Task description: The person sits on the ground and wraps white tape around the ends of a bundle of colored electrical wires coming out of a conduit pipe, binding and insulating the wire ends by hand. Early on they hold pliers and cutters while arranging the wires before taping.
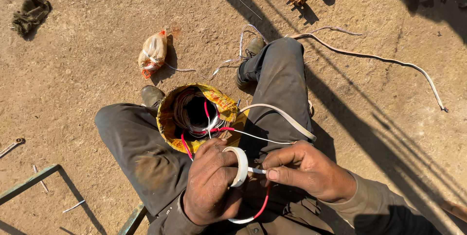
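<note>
Both hands low in frame: left hand (210, 181) fingers closed round one white tape roll (239, 166), right hand (305, 169) pinching a white wire (256, 170) at the roll. Looks like taping a joint; next move likely needs tension kept on the tape. One wire coil (194, 111) in yellow wrap between knees, one red wire (262, 206), one bag (152, 52) on ground.

Round roll of white tape (240, 165): plain white. Thin insulated wire (263, 206): red. Flat cable (284, 117): off-white. Wound motor stator in paper wrap (195, 114): yellow with orange print, coppery-grey windings. Cloth trousers (138, 152): dark grey, rust-smudged. Sandy ground (73, 69): tan, shadow-striped.
</note>
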The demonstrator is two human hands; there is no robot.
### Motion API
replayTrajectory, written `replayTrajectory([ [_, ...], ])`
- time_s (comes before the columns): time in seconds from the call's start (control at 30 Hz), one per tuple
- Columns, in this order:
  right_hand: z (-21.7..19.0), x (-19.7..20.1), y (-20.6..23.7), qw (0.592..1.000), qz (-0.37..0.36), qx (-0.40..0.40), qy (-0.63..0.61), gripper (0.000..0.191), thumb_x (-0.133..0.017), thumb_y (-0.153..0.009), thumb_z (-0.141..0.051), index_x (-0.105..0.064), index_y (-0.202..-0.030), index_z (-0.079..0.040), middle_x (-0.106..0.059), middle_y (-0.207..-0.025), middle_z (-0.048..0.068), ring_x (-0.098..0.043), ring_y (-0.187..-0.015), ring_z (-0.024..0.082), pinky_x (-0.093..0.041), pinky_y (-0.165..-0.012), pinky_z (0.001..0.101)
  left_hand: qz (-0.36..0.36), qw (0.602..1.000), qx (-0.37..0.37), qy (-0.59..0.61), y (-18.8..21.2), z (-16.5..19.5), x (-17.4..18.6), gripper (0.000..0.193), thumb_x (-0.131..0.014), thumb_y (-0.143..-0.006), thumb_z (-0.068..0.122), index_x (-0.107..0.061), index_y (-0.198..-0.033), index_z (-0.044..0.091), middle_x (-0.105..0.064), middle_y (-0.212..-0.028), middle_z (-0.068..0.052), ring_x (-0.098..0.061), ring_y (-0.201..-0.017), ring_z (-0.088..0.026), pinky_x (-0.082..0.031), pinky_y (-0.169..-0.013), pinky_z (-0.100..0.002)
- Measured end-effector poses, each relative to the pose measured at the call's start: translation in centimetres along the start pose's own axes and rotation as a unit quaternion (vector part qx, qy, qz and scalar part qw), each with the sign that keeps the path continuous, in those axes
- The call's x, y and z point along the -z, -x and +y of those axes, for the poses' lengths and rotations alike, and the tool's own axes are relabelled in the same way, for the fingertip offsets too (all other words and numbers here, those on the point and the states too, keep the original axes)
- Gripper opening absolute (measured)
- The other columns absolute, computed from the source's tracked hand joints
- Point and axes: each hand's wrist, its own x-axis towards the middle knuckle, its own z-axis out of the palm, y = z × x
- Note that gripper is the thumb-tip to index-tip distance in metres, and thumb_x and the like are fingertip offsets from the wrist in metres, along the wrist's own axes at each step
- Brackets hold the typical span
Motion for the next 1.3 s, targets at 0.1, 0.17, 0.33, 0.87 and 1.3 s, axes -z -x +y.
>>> replayTrajectory([
  [0.1, 1.0, -0.9, 0.0, 0.985, 0.089, 0.122, 0.082, 0.018, -0.074, -0.093, -0.009, -0.078, -0.102, 0.006, -0.077, -0.095, 0.013, -0.072, -0.089, 0.019, -0.057, -0.079, 0.0324, 0.021, 1.000, 0.006, -0.006, 0.0, 0.0, 0.0, 0.032, -0.076, -0.069, 0.003, -0.062, -0.097, 0.006, -0.066, -0.100, -0.011, -0.067, -0.090, -0.032, -0.052, -0.098, -0.050],
  [0.17, 1.8, -1.5, 0.5, 0.942, 0.139, 0.238, 0.193, 0.017, -0.076, -0.094, -0.008, -0.078, -0.105, 0.005, -0.076, -0.094, 0.011, -0.074, -0.092, 0.018, -0.060, -0.080, 0.0314, 0.028, 0.999, 0.016, -0.013, 0.0, -0.1, -0.1, 0.030, -0.076, -0.069, 0.003, -0.064, -0.096, 0.005, -0.067, -0.098, -0.011, -0.068, -0.089, -0.031, -0.052, -0.097, -0.049],
  [0.33, 4.9, -2.9, 4.2, 0.801, 0.437, 0.325, 0.249, 0.015, -0.079, -0.095, -0.011, -0.071, -0.104, -0.003, -0.070, -0.089, 0.008, -0.072, -0.088, 0.015, -0.059, -0.079, 0.0312, 0.058, 0.998, 0.026, 0.001, 0.3, -0.6, -0.7, 0.030, -0.073, -0.063, 0.005, -0.064, -0.092, 0.006, -0.069, -0.094, -0.010, -0.071, -0.092, -0.029, -0.052, -0.099, -0.050],
  [0.87, 2.4, -1.1, -3.8, 0.955, 0.132, 0.210, -0.162, 0.029, -0.050, -0.111, -0.017, -0.059, -0.128, 0.005, -0.050, -0.074, 0.003, -0.038, -0.058, 0.007, -0.035, -0.051, 0.0233, 0.027, 0.996, 0.082, 0.030, 4.7, -1.8, 1.7, 0.028, -0.081, -0.082, 0.023, -0.069, -0.093, 0.000, -0.073, -0.088, -0.012, -0.077, -0.088, -0.029, -0.061, -0.092, -0.044],
  [1.3, -3.3, -1.5, -3.9, 0.998, -0.048, 0.018, 0.034, 0.033, -0.055, -0.106, -0.022, -0.072, -0.099, 0.006, -0.057, -0.068, 0.002, -0.045, -0.058, 0.008, -0.035, -0.053, 0.0264, 0.017, 0.980, 0.141, 0.139, -0.8, 0.0, 5.6, 0.042, -0.074, -0.084, -0.004, -0.061, -0.124, -0.001, -0.071, -0.117, -0.012, -0.073, -0.095, -0.024, -0.057, -0.083, -0.033],
])
